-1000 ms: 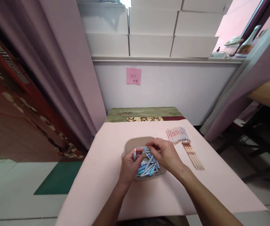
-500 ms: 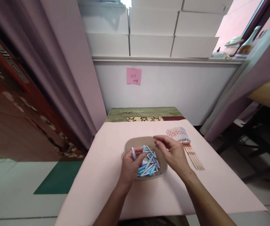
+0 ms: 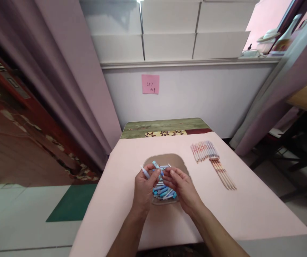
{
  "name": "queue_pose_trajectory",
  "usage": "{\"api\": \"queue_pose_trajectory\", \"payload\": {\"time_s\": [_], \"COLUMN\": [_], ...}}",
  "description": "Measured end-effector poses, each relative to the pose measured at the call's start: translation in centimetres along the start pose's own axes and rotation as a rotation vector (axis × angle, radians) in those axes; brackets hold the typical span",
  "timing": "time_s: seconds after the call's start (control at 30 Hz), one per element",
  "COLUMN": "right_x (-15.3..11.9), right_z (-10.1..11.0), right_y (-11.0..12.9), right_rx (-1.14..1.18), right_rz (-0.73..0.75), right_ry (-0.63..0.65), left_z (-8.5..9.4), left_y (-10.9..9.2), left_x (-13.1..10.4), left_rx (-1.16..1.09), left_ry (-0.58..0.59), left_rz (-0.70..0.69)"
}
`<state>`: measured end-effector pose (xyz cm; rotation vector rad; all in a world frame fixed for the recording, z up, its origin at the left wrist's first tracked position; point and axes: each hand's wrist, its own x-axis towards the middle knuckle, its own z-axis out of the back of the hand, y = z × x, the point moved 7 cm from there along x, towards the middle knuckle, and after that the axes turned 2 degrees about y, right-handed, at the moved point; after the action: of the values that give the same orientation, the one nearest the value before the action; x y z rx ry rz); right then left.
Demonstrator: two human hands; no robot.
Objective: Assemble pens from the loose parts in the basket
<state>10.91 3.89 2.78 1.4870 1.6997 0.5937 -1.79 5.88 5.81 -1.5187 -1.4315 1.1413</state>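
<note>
Your left hand (image 3: 144, 185) is closed at the fingertips on a light-blue pen piece (image 3: 156, 165), which leans up and to the left, while a paler slim piece (image 3: 145, 172) with a whitish tip sticks out between the same hand's fingers. Your right hand (image 3: 182, 184) faces it with fingers bent, thumb and forefinger just beside the lower, darker blue end of the light-blue pen piece; you cannot tell from here whether they touch or grip it. Both hands are over the beige tub (image 3: 166, 156), their wrists toward you. Inside it, below your fingers, lies a loose heap of blue and white pen parts (image 3: 165, 191), jumbled at different angles. The tub stands on the pink-covered tabletop (image 3: 115, 210). To its right, well apart from your right hand, four brownish pens (image 3: 223, 175) lie side by side on a slant, and just beyond them is a longer row of pens (image 3: 204, 150), reddish at the left and bluish at the right. Past the pink cover you have a green, wood-patterned strip (image 3: 158, 125) at the far end. Behind that, a pink note (image 3: 150, 84) marked 357 is stuck to the white wall (image 3: 196, 92), under a ledge (image 3: 174, 63) backed by white panels (image 3: 166, 46).
</note>
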Motion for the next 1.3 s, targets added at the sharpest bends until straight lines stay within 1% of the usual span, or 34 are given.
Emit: {"api": "queue_pose_trajectory", "payload": {"time_s": [0.07, 0.17, 0.33, 0.47, 0.57, 0.67, 0.73, 0.87, 0.97, 1.07, 1.17, 1.3], "right_x": [-0.1, -0.4, -0.5, -0.5, -0.4, -0.3, -0.2, -0.2, -0.3, -0.2, 0.0, 0.1], "right_z": [-0.7, -1.6, -1.8, -2.1, -1.8, -0.9, 0.0, 1.6, 2.2, 2.3, 2.3, 2.6], "right_y": [-0.6, -1.4, -2.8, -3.2, -3.2, -2.6, -1.5, 1.4, 2.8, 3.2, 3.2, 3.4], "right_rx": [0.075, 0.156, 0.285, 0.408, 0.427, 0.378, 0.331, 0.176, 0.124, 0.143, 0.146, 0.115], "right_rz": [-0.037, -0.061, -0.096, -0.094, -0.088, -0.046, 0.007, 0.134, 0.17, 0.161, 0.159, 0.184], "right_ry": [0.052, 0.127, 0.111, 0.103, 0.061, -0.003, -0.036, -0.059, -0.055, -0.034, -0.031, -0.063], "left_z": [0.1, 0.1, -0.1, -0.4, -0.8, -1.0, -1.0, -0.3, -0.4, -0.8, -0.8, -0.6], "left_y": [0.1, 0.1, 0.4, 0.7, 0.9, 0.7, 0.6, 0.6, 0.1, -0.5, -0.6, -0.8], "left_x": [0.0, -0.1, -0.3, -0.4, -0.6, -0.8, -0.8, -0.9, -1.0, -1.2, -1.2, -1.1], "left_rx": [0.004, 0.036, 0.089, 0.096, 0.117, 0.147, 0.163, 0.238, 0.353, 0.452, 0.5, 0.556], "left_ry": [-0.027, -0.029, -0.018, 0.005, 0.048, 0.099, 0.141, 0.155, 0.187, 0.22, 0.246, 0.238], "left_rz": [0.006, -0.001, -0.016, -0.015, 0.012, 0.004, -0.01, -0.034, -0.109, -0.17, -0.178, -0.209]}}
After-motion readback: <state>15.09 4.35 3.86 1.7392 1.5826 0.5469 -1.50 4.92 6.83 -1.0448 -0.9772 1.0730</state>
